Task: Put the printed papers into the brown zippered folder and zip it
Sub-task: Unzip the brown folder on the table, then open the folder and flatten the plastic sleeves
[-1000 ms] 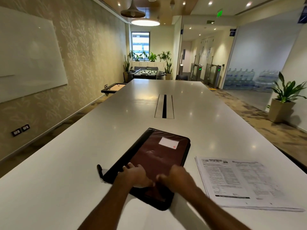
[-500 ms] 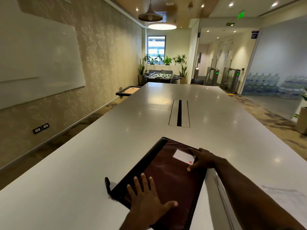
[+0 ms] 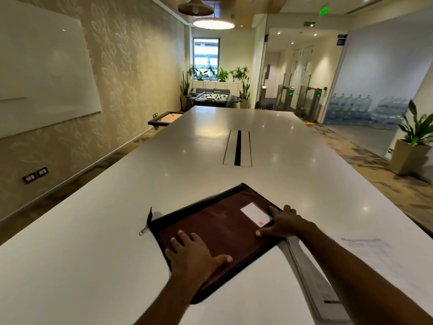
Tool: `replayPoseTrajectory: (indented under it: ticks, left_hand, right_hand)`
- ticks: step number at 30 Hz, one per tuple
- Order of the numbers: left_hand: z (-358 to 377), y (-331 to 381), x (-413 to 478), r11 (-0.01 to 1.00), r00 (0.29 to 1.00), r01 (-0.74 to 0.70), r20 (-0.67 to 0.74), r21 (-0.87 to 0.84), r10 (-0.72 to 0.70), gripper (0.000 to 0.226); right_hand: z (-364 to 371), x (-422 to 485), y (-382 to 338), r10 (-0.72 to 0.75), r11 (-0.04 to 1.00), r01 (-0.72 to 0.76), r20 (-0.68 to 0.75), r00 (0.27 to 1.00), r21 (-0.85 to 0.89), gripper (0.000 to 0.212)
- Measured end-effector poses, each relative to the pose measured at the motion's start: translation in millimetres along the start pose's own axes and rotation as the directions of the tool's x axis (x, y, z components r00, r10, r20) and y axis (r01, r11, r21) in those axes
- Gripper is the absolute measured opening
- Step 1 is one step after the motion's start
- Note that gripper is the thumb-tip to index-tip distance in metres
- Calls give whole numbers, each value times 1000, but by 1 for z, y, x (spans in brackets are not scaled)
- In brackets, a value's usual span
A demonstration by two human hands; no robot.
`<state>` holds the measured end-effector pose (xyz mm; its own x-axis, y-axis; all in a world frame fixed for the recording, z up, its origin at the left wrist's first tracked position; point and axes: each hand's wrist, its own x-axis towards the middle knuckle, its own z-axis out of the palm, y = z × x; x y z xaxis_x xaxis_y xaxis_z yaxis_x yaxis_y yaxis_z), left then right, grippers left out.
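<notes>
The brown zippered folder [image 3: 218, 221] lies closed and flat on the white table [image 3: 93, 242], with a white label near its right corner. Its metal zipper pull [image 3: 143, 231] hangs off the left corner. My left hand [image 3: 194, 252] presses flat on the folder's near left part, fingers spread. My right hand [image 3: 283, 222] holds the folder's right edge beside the label, thumb on the cover and fingers over the edge. The stack of printed papers [image 3: 311, 277] lies on the table to the right of the folder, partly under my right forearm.
A black cable slot [image 3: 237, 148] runs down the middle of the long table beyond the folder. The table's left edge borders a carpeted aisle along the wall. A potted plant [image 3: 412, 146] stands on the floor at the right.
My right hand has moved from the folder's near edge to its right edge by the label. My left hand has spread flat on the cover. The folder has turned slightly on the table.
</notes>
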<state>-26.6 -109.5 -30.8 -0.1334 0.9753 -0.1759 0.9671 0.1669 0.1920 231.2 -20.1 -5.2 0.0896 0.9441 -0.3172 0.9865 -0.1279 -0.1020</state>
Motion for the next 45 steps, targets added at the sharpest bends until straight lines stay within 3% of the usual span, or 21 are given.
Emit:
replayPoseTrajectory:
  ticks: [2, 4, 10, 13, 15, 17, 21, 25, 31, 33, 36, 38, 40, 42, 45]
  left_hand:
    - [12, 10, -20, 1000, 992, -13, 127, 10, 11, 151]
    - [23, 12, -27, 996, 987, -49, 153, 71, 37, 156]
    - [17, -26, -4, 984, 987, -163, 3, 77, 163, 133]
    - [5, -54, 13, 965, 973, -232, 36, 120, 229, 139]
    - [-4, -69, 22, 962, 969, -245, 68, 117, 238, 128]
    - [-11, -81, 28, 960, 961, -266, 103, 81, 258, 115]
    - [-18, -103, 34, 945, 937, -328, 123, -7, 327, 120]
    - [-20, -113, 28, 922, 931, -363, -6, -132, 366, 99]
    - [-34, -117, 19, 887, 903, -406, -248, -220, 352, 96]
    - [-42, -116, 18, 872, 855, -434, -409, -227, 319, 86]
    - [-59, -110, 17, 818, 714, -524, -646, -239, 269, 70]
    - [-71, -103, 18, 781, 623, -574, -750, -247, 222, 62]
    - [-82, -93, 22, 761, 587, -580, -797, -292, 142, 56]
    - [-90, -83, 30, 734, 596, -569, -801, -371, 57, 63]
    - [-95, -71, 43, 667, 678, -495, -727, -557, -103, 89]
  right_hand:
    - [2, -6, 4, -30, 998, 30, -10, 1000, 59, 118]
    - [6, -10, 4, -36, 997, 38, -21, 999, 69, 117]
    - [16, -23, -6, 4, 999, -2, -35, 999, 55, 121]
    - [28, -35, -19, 39, 998, -36, -62, 997, 55, 126]
    - [37, -43, -26, 58, 997, -54, -82, 995, 59, 129]
    - [43, -53, -30, 58, 997, -52, -85, 995, 65, 131]
    - [50, -79, -33, 26, 997, -22, -53, 998, 75, 136]
    - [52, -101, -33, -1, 993, 7, -51, 999, 114, 126]
    - [36, -111, -24, -36, 988, 49, -92, 995, 149, 86]
    - [25, -111, -18, -64, 985, 88, -159, 985, 149, 67]
    - [-2, -112, -11, -147, 958, 214, -315, 938, 190, 33]
    - [-24, -112, -9, -162, 930, 270, -383, 910, 249, 28]
    - [-46, -112, -9, -146, 918, 283, -427, 893, 279, 28]
    - [-65, -107, -9, -123, 922, 267, -441, 889, 280, 30]
    - [-92, -94, -9, -82, 926, 229, -430, 899, 302, 37]
